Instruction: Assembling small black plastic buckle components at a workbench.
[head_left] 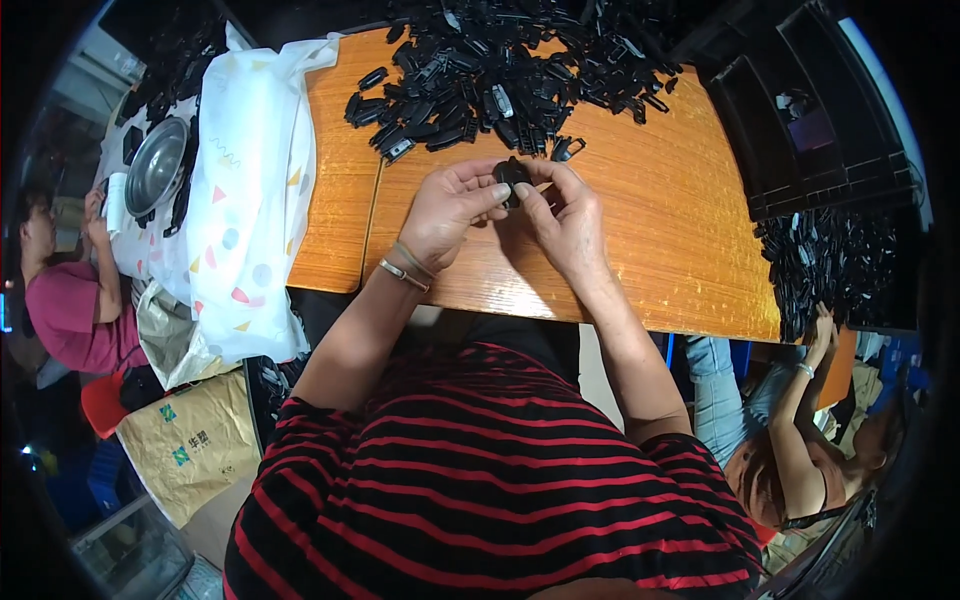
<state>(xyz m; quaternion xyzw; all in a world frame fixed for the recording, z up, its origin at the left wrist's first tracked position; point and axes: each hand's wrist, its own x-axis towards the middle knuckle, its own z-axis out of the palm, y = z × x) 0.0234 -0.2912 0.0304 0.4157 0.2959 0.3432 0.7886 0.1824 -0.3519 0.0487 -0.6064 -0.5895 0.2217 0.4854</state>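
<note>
Between my two hands, above the orange wooden table [660, 240], is a small black plastic part [511, 178]. My left hand [452, 212] pinches it from the left, thumb on its near face. From the other side my right hand [568, 215] grips it between thumb and fingers. The part's exact kind is too small to make out. Just beyond my hands lies a large heap of black plastic parts [480, 90], a few with grey pieces on them. One loose black part with an open frame [568, 149] rests at the heap's near edge.
A patterned white plastic sheet [250, 200] covers the left side, with a metal bowl [158, 168] beyond it. A black shelf unit [815, 110] and another pile of black parts [825, 265] stand right. Co-workers sit at left [85, 310] and right [800, 460].
</note>
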